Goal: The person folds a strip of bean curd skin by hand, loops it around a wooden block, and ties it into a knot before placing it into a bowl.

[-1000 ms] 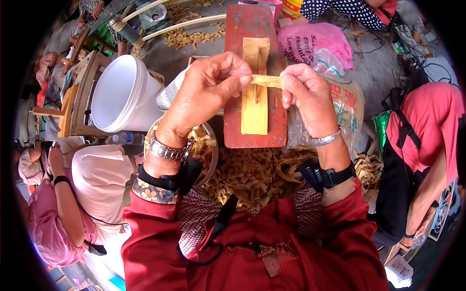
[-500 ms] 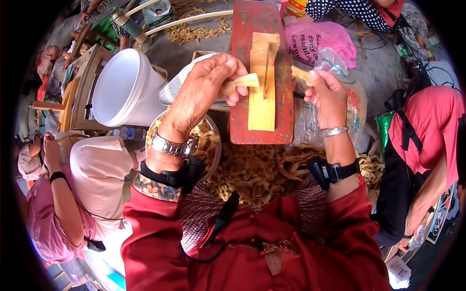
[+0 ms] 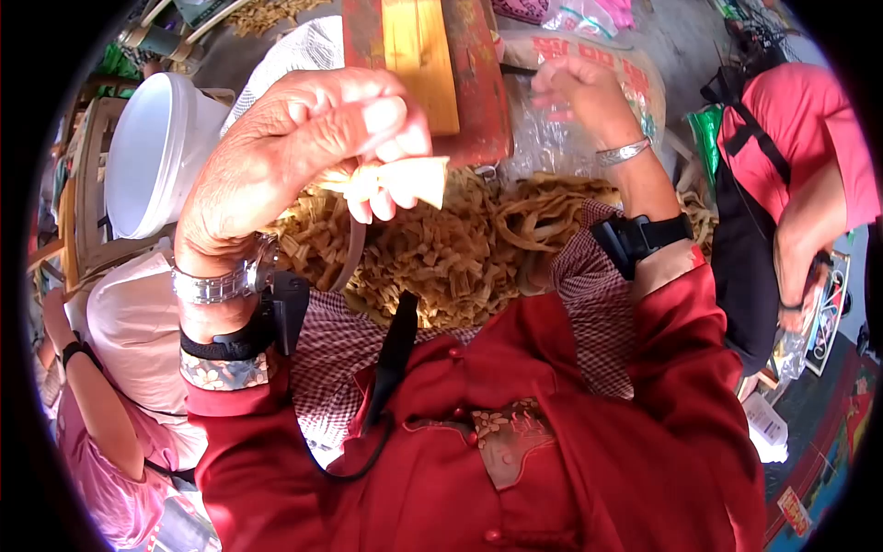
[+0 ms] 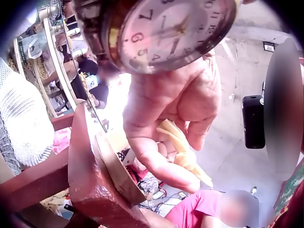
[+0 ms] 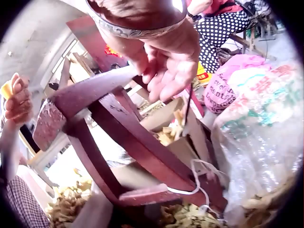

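Observation:
My left hand (image 3: 308, 138) is raised over the left edge of the red bench (image 3: 486, 78), gripping a short, folded pale-yellow strip (image 3: 418, 179). In the left wrist view the strip (image 4: 180, 147) lies against the curled fingers of the left hand (image 4: 173, 109). Beyond the bench's right edge is my right hand (image 3: 589, 97), fingers loosely bent. The right wrist view shows nothing held by the right hand (image 5: 166, 64), which is close to the red bench (image 5: 90, 92). A yellow wooden piece (image 3: 421, 64) lies on the bench, its far end out of view.
Below the bench spreads a heap of cut strips (image 3: 441, 248). A white bucket (image 3: 143, 156) stands at the left, with white mesh (image 3: 299, 55) beside the bench. Clear plastic sacking (image 3: 552, 138) is at the right. People sit on both sides.
My right hand has let go of its strip. My left hand, still gripping a strip, has come nearer the head camera and down. The bench now sits higher in the head view.

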Motion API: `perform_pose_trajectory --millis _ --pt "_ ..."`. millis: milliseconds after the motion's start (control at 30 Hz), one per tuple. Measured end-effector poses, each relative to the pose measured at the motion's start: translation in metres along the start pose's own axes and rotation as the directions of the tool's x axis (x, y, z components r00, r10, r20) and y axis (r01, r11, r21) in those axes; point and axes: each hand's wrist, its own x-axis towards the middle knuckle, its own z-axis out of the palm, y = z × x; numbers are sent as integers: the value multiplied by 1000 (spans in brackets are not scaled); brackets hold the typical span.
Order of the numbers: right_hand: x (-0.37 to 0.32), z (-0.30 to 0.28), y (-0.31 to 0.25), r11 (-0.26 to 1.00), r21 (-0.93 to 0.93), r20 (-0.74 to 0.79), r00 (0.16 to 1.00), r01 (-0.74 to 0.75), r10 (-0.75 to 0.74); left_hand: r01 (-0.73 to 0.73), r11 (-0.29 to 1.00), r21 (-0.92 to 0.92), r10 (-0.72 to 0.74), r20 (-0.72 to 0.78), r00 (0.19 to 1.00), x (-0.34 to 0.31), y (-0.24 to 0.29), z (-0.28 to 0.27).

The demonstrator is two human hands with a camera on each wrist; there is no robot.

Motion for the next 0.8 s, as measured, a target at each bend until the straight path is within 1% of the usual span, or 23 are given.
perform_pose_trajectory --millis 33,67,100,167,200,233,267,300,333,367,400,433,500,533,600,633,700,733,800 --pt "-6 -2 6 996 -67 59 997 -53 57 29 999 23 -30 12 999 -2 -2 4" --pt "-17 -1 12 982 -152 111 985 -115 132 51 998 29 -53 54 997 -3 -3 6" --pt "-22 -1 25 965 -212 199 959 -157 200 72 997 36 -75 95 993 -3 -4 8" --pt "-31 3 74 912 -341 351 868 -229 350 95 994 45 -101 167 981 -6 -7 14" --pt "-40 14 86 841 -507 346 851 -186 396 96 994 49 -104 200 974 -7 -9 18" --pt "-39 18 128 826 -561 429 831 -62 354 98 994 54 -108 231 967 -8 -11 22" --pt "-40 27 151 683 -705 531 781 190 330 102 990 101 -123 228 966 -10 -15 26" --pt "-47 40 166 445 -748 630 738 493 242 154 982 109 -176 232 957 -13 -20 32" --pt "-57 49 170 512 -770 592 725 380 353 139 980 139 -169 231 958 -17 -25 36" --pt "-64 57 185 467 -784 584 742 410 330 123 978 168 -161 231 960 -19 -31 40" --pt "-68 67 208 419 -796 577 758 437 305 171 972 164 -202 200 959 -24 -38 43" --pt "-71 74 226 367 -807 570 773 463 278 184 962 200 -224 198 954 -24 -40 46" --pt "-76 87 236 316 -795 607 686 518 401 184 940 286 -234 149 961 -24 -45 48" --pt "-78 91 238 291 -787 613 640 544 463 148 923 356 -201 118 972 -23 -52 47" --pt "-79 89 229 405 -778 626 650 481 431 78 868 490 -128 70 989 -19 -64 41" --pt "-79 88 217 459 -768 629 658 446 413 121 840 529 -169 42 985 -17 -65 41" --pt "-77 89 189 445 -797 589 689 409 423 208 773 599 -244 -22 969 -12 -66 42" --pt "-77 89 173 438 -811 569 702 389 429 166 707 687 -194 -38 980 -12 -74 42" --pt "-89 95 135 532 -816 442 837 226 322 209 686 697 -254 -40 966 -10 -83 48"
